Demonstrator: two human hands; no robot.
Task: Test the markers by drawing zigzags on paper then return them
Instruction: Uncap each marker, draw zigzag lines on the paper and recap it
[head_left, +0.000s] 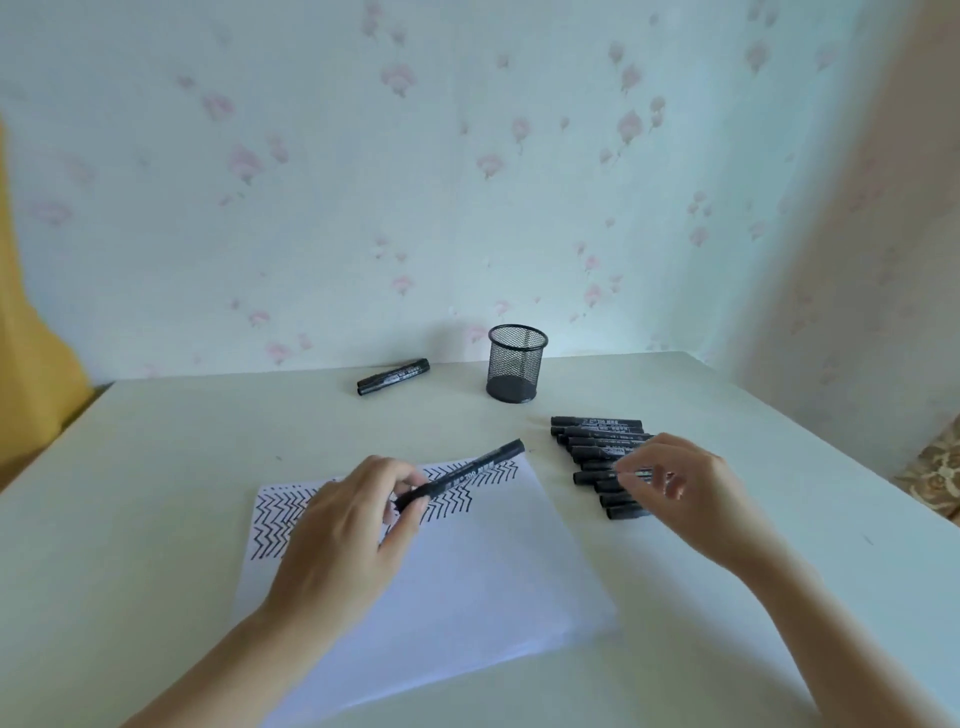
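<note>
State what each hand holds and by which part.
The left hand grips a black marker by its near end. The right hand reaches over the row of markers; whether it holds one cannot be told.

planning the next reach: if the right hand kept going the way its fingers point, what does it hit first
The right hand points left and slightly down over the row of markers, so it would probably meet those first; its fingertips may already touch one. Depth is unclear.

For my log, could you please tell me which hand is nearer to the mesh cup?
Right. The right hand sits over the marker row, just in front and right of the mesh cup; the left hand is farther back over the paper.
</note>
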